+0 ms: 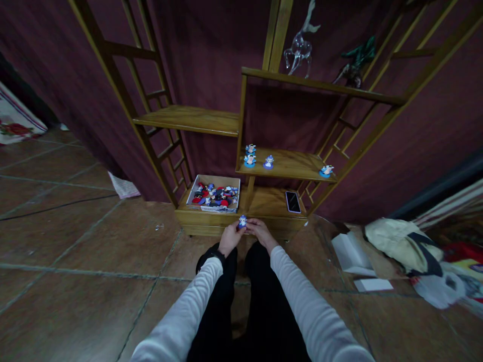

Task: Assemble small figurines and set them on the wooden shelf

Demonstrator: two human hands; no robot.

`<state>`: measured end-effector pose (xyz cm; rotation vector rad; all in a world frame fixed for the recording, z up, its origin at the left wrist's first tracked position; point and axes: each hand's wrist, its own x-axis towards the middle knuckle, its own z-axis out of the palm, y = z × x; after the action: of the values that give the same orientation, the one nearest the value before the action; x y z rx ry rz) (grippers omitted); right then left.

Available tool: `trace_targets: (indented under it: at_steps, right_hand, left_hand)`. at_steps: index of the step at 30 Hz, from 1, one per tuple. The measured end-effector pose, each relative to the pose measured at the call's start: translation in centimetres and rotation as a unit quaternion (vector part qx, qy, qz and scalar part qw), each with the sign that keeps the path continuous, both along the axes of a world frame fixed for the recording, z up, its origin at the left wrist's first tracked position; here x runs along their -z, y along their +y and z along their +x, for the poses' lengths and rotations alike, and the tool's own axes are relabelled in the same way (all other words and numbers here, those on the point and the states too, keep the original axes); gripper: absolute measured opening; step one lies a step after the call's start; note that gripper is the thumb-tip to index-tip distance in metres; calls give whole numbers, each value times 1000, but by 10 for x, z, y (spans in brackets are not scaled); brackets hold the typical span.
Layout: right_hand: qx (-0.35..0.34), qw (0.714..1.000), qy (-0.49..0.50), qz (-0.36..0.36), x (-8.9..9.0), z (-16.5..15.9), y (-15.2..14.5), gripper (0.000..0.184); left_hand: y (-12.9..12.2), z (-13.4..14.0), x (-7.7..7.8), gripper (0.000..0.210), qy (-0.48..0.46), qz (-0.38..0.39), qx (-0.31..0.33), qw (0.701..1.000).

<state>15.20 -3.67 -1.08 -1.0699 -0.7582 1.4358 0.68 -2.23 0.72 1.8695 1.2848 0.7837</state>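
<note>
A small purple-and-white figurine point(242, 220) is held upright in front of the shelf unit. The fingers of my left hand point(230, 237) are closed around its lower left side. From the other side, the fingertips of my right hand point(261, 232) pinch at its base. Just beyond my hands, a shallow cardboard box point(192, 193) on the bottom shelf holds many small red, purple and black figurines. On the shelf above stand a similar purple figurine point(268, 162) and several blue-based ones, among them one on the left point(249, 161) and one at the right end point(326, 171).
A phone point(293, 202) lies on the bottom shelf at the right. A glass deer point(300, 48) and a dark green ornament point(354, 63) stand on the upper shelf point(324, 86). White boxes point(352, 254) and a pale bag point(400, 244) lie on the tiled floor at the right.
</note>
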Motion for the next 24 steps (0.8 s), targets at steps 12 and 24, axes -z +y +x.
trace_targets:
  at_steps: [12, 24]
  right_hand:
    - [19, 1000, 15, 17, 8, 1, 2, 29]
    - [35, 999, 6, 17, -6, 2, -8, 30]
  left_hand:
    - [8, 7, 17, 35, -228, -105, -47, 967]
    - [-5, 13, 6, 31, -395, -252, -71, 880]
